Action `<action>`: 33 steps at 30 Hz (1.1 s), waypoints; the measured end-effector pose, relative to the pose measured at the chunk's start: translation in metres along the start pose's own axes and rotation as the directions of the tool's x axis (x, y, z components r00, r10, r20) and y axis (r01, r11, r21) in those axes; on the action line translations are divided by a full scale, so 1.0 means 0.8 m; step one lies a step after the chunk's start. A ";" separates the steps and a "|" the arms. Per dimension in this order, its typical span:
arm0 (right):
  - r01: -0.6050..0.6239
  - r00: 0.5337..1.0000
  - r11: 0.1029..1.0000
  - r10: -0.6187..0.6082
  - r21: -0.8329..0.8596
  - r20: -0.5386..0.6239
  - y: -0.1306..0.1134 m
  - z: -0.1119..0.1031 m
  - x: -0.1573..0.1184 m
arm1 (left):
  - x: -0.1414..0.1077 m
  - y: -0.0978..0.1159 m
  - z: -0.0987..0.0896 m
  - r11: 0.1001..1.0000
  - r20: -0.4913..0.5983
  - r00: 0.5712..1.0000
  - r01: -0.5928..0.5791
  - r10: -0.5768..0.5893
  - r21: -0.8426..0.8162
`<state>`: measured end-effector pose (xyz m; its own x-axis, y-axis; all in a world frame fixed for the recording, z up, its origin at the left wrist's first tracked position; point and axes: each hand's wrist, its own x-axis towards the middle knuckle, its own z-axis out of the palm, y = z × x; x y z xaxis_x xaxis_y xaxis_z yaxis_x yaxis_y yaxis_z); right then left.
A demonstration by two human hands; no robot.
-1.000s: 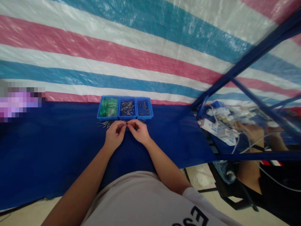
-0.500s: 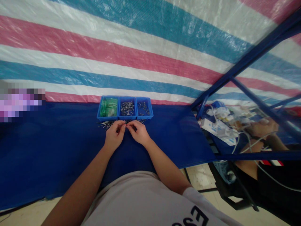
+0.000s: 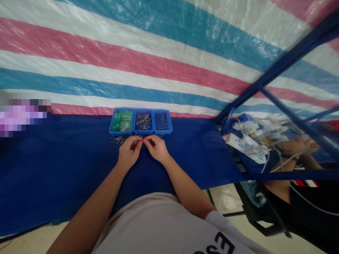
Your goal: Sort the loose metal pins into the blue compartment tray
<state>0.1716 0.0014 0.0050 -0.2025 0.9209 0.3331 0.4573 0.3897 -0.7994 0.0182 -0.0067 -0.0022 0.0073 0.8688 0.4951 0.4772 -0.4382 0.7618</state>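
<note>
My left hand and my right hand meet at the fingertips over the blue table. Both are closed in a pinch; whatever lies between the fingers is too small to make out. Just beyond them, thin metal pin-like pieces lie in a loose row, partly hidden by my hands. Behind that row stand three blue bins side by side. The left bin holds green plastic packets, the middle bin a heap of short metal pieces, and the right bin fewer such pieces.
A striped plastic sheet hangs behind the table. To the right rises a blue metal frame. Past it are a white power strip, cables, plastic bags and a co-worker's hands. A pixelated patch covers the far left.
My hands stay in nearly the same place, with only slight finger shifts at the fingertips. The co-worker's hand on the right has moved a little. Bins and metal pieces look unchanged.
</note>
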 end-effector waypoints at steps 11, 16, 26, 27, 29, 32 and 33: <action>0.073 0.996 0.996 -0.075 -0.045 -0.044 0.000 -0.001 0.001 | -0.003 -0.010 0.004 0.997 0.028 0.997 0.067 -0.066 -0.036; 0.061 0.998 0.997 -0.062 -0.057 -0.024 -0.001 -0.001 0.000 | -0.004 -0.011 0.004 0.997 0.037 0.997 0.073 -0.072 -0.038; 0.077 0.997 0.995 -0.077 -0.069 0.005 -0.004 -0.005 0.001 | -0.002 0.001 0.000 0.997 0.008 0.999 0.037 -0.037 -0.068; 0.072 0.997 0.995 -0.072 -0.069 0.008 -0.004 -0.004 0.001 | -0.002 0.001 0.000 0.998 0.007 0.999 0.032 -0.031 -0.059; 0.057 0.998 0.996 -0.056 -0.072 0.015 -0.004 -0.004 0.001 | -0.002 0.001 0.000 0.999 -0.006 1.000 0.025 -0.025 -0.035; 0.044 0.999 0.997 -0.043 -0.071 0.021 -0.005 -0.003 0.001 | -0.002 -0.003 0.001 1.000 -0.024 0.999 0.021 -0.021 0.004; 0.043 0.999 0.997 -0.041 -0.067 0.018 -0.005 -0.003 0.001 | -0.002 -0.004 0.002 1.000 -0.024 0.999 0.024 -0.024 0.016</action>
<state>0.1718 0.0004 0.0093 -0.2369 0.9036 0.3568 0.5055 0.4283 -0.7490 0.0179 -0.0062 -0.0061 -0.0255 0.8731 0.4869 0.4916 -0.4132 0.7666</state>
